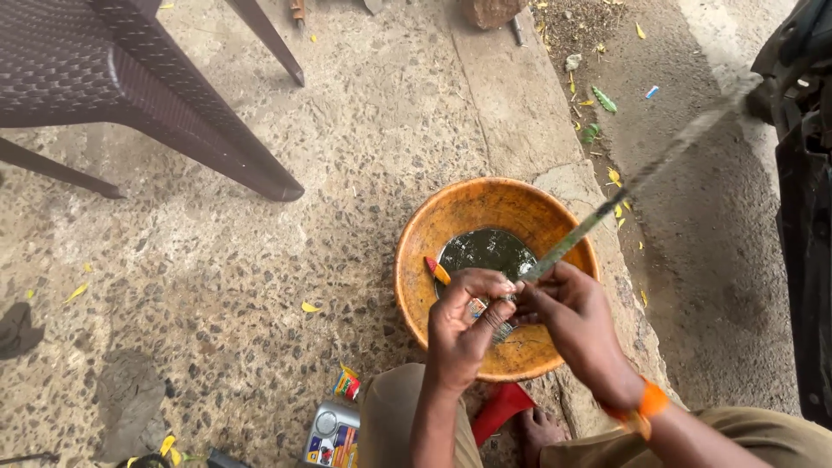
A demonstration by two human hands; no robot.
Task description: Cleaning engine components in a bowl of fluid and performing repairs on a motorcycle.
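My left hand and my right hand meet over an orange bowl that holds dark water. Both pinch the near end of a long thin strip, which stretches away up and to the right and is blurred at its far end. My left fingers also hold a small metal piece with a ring at the strip's end. My right wrist wears an orange band. A small red and yellow object lies inside the bowl at its left side.
A dark woven plastic chair stands at the upper left on the speckled concrete floor. A small tin can and a red object lie near my knees. Dark vehicle parts fill the right edge beyond a stone kerb.
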